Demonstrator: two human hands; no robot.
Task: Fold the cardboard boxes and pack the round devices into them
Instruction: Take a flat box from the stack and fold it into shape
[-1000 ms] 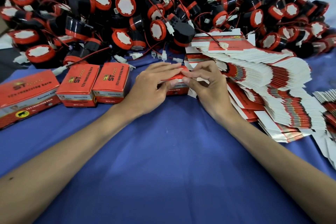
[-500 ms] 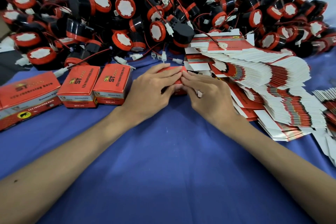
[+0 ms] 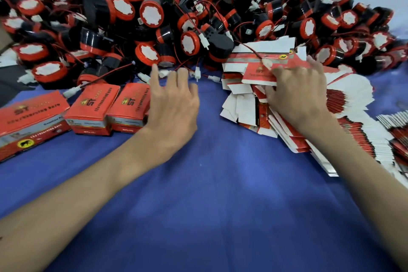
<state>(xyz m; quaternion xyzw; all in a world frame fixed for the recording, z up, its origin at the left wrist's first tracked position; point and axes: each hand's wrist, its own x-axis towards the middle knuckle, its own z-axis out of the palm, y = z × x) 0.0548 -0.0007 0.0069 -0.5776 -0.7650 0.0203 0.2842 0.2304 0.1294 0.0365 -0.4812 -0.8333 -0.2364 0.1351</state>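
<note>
A big heap of round black-and-red devices [image 3: 150, 15] with red wires fills the back of the table. My right hand [image 3: 295, 93] lies on a fanned stack of flat red-and-white boxes [image 3: 353, 104], and its fingers grip the top flat box [image 3: 254, 62]. My left hand [image 3: 174, 108] hovers with spread, straight fingers beside two folded red boxes [image 3: 92, 108] [image 3: 130, 104] and holds nothing. A sliver of another red box shows at its left edge; the rest is hidden under the hand.
A larger red carton [image 3: 31, 117] lies at the far left. Blue cloth [image 3: 220, 183] covers the table in front. More flat boxes [image 3: 395, 126] lie at the right edge. White connectors [image 3: 197, 73] trail out from the heap.
Both hands have let go of the small red box they held together at the centre. My left hand moved left toward the folded boxes; my right hand moved right onto the flat stack.
</note>
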